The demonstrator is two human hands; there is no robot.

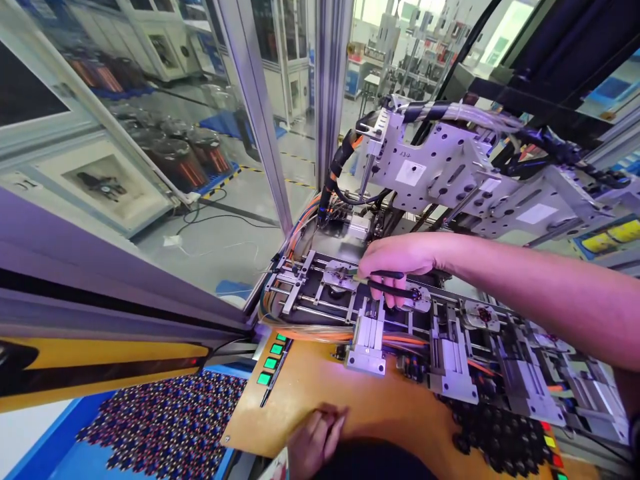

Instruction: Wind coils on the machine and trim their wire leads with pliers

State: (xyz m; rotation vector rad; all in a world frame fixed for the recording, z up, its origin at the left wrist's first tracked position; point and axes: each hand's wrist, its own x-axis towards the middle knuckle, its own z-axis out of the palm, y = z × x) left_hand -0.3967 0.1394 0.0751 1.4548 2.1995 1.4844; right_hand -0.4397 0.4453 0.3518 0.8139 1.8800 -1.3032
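Note:
My right hand (393,263) reaches over the machine from the right, its fingers wrapped round pliers with dark handles (395,291). Their jaws point left at a small fixture plate (340,275) with a dark part at its centre; whether they touch it I cannot tell. Beneath the hand is a metal slide block (369,343). Low in the view, my left hand (317,440) rests at the near edge of the orange-brown tabletop (300,393). Its fingers are curled closed, and anything inside them is hidden.
More fixture plates (481,316) line the rails to the right. Green buttons (271,363) and a black pen (273,380) lie left. A blue tray (160,427) holds many small parts; a pile of dark parts (500,433) sits at right. A metal bracket (435,167) hangs above.

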